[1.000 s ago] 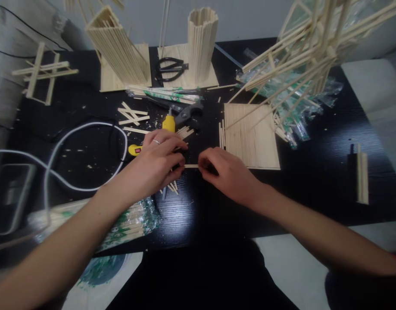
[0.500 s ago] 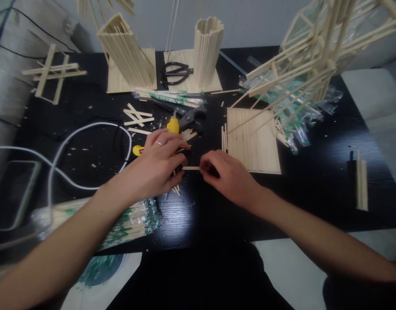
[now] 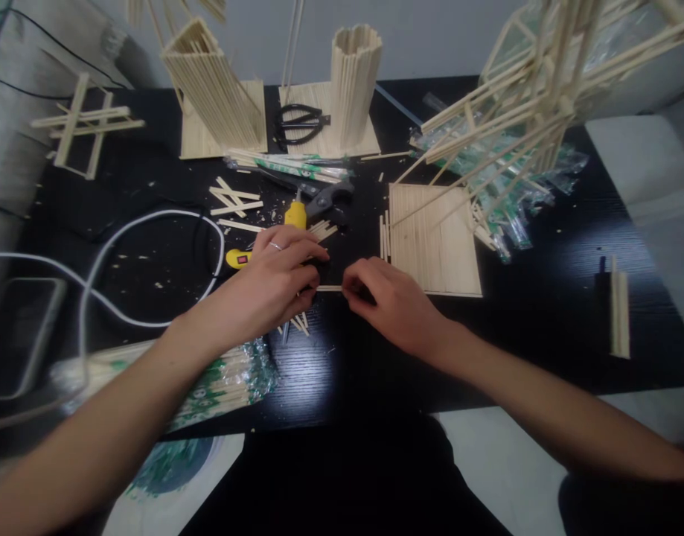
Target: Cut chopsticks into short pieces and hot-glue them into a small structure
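Note:
Thin wooden sticks [image 3: 329,288] lie level between my two hands, just above or on the black table. My left hand [image 3: 283,279], with a ring on one finger, is closed at the left end of these sticks. At their right end my right hand [image 3: 386,301] pinches them between thumb and fingers. Partly under my left hand is a yellow glue gun [image 3: 295,215], nozzle pointing away. Short cut sticks [image 3: 300,323] lie loose just below my left hand. A flat panel of sticks [image 3: 435,246] rests beside my right hand.
Two stick towers [image 3: 216,93] [image 3: 356,89] stand on panels at the back. Dark-handled cutters [image 3: 327,199] lie beyond the glue gun. A large stick frame [image 3: 548,97] leans in from the right. A bagged stick bundle [image 3: 224,387] and white cable [image 3: 104,260] lie left.
Both hands keep almost the same pose on the sticks. The whole view has shifted slightly, with things appearing a little further left and up.

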Motion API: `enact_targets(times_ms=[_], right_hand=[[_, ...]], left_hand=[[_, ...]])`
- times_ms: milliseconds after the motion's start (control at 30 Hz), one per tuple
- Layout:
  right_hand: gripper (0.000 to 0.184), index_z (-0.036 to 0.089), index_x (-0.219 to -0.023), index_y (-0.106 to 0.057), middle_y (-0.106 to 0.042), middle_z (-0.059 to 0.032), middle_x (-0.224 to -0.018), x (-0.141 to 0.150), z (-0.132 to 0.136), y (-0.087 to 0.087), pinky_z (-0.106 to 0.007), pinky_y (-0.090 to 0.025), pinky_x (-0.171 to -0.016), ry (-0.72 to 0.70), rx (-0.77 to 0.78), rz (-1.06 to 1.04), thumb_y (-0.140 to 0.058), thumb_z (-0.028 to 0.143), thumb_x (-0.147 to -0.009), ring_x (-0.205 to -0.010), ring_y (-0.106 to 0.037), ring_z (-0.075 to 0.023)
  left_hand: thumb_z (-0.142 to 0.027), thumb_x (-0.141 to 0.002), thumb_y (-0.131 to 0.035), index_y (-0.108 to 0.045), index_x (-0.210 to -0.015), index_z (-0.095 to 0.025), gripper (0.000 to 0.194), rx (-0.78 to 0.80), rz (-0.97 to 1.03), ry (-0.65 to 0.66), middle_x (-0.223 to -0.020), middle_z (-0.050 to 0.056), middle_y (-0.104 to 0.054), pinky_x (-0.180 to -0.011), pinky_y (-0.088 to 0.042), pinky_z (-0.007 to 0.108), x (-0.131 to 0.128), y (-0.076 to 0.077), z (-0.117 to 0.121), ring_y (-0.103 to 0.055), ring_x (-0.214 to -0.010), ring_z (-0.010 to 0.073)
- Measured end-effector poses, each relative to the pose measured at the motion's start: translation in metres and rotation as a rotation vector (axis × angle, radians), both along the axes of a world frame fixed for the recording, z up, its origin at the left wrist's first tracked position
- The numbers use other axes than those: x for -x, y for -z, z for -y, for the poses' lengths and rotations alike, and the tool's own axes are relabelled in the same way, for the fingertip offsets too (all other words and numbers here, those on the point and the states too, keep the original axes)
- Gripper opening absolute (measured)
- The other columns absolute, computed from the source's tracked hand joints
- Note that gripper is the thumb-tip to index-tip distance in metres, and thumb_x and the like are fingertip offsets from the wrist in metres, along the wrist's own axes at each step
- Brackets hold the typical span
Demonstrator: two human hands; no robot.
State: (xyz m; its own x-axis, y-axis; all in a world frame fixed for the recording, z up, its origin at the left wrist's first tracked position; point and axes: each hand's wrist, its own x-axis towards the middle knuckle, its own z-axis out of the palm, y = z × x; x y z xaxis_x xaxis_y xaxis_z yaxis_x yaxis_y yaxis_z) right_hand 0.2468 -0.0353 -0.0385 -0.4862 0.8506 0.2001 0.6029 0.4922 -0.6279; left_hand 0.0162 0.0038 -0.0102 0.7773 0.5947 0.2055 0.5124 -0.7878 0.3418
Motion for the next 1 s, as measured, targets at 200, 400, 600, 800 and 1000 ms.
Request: enact_targets(times_ms=[200, 400, 600, 800, 1000], right_hand=[[0.013, 0.020, -0.091, -0.054, -0.059, -0.0010, -0.084, -0.0002, 0.0001, 0.0010, -0.028, -0.045, -0.073, -0.006, 0.009, -0.007, -0.056, 0.007, -0.091, -0.078, -0.056, -0.0152], [0.012, 0.020, -0.091, -0.054, -0.059, -0.0004, -0.084, -0.0010, -0.0006, 0.0023, -0.028, -0.045, -0.073, -0.004, 0.001, -0.012, -0.056, 0.008, -0.092, -0.078, -0.057, -0.0148], [0.011, 0.021, -0.090, -0.054, -0.059, -0.0012, -0.084, -0.0008, -0.0006, 0.0000, -0.028, -0.045, -0.072, -0.007, 0.012, -0.004, -0.055, 0.010, -0.093, -0.078, -0.057, -0.0156], [0.013, 0.021, -0.090, -0.053, -0.059, -0.0009, -0.084, -0.0010, -0.0013, 0.0000, -0.028, -0.044, -0.073, -0.020, 0.012, -0.003, -0.055, 0.008, -0.092, -0.077, -0.056, -0.0157], [0.013, 0.021, -0.090, -0.053, -0.059, -0.0012, -0.084, -0.0012, -0.0013, 0.0008, -0.028, -0.044, -0.073, -0.023, -0.001, 0.000, -0.055, 0.008, -0.092, -0.077, -0.056, -0.0160]], left_hand=[[-0.017, -0.093, -0.055, -0.069, -0.082, -0.019, 0.019, 0.004, 0.000, 0.000, -0.123, 0.010, -0.068, -0.109, -0.035, 0.051, 0.0015, 0.0020, -0.0011, -0.051, -0.130, 0.0314], [-0.017, -0.094, -0.055, -0.070, -0.082, -0.018, 0.019, 0.007, 0.019, 0.008, -0.121, 0.010, -0.068, -0.108, -0.036, 0.050, 0.0011, 0.0016, -0.0014, -0.052, -0.128, 0.0309], [-0.016, -0.093, -0.054, -0.070, -0.084, -0.019, 0.019, 0.012, 0.004, 0.004, -0.121, 0.009, -0.067, -0.107, -0.036, 0.050, 0.0008, 0.0005, -0.0005, -0.052, -0.128, 0.0305], [-0.015, -0.092, -0.055, -0.071, -0.083, -0.020, 0.019, 0.038, 0.017, -0.010, -0.120, 0.009, -0.068, -0.107, -0.035, 0.052, -0.0003, 0.0002, -0.0011, -0.053, -0.127, 0.0310], [-0.016, -0.093, -0.055, -0.070, -0.083, -0.019, 0.018, 0.025, -0.009, 0.001, -0.124, 0.011, -0.067, -0.108, -0.036, 0.053, 0.0002, 0.0000, -0.0009, -0.051, -0.129, 0.0319]])
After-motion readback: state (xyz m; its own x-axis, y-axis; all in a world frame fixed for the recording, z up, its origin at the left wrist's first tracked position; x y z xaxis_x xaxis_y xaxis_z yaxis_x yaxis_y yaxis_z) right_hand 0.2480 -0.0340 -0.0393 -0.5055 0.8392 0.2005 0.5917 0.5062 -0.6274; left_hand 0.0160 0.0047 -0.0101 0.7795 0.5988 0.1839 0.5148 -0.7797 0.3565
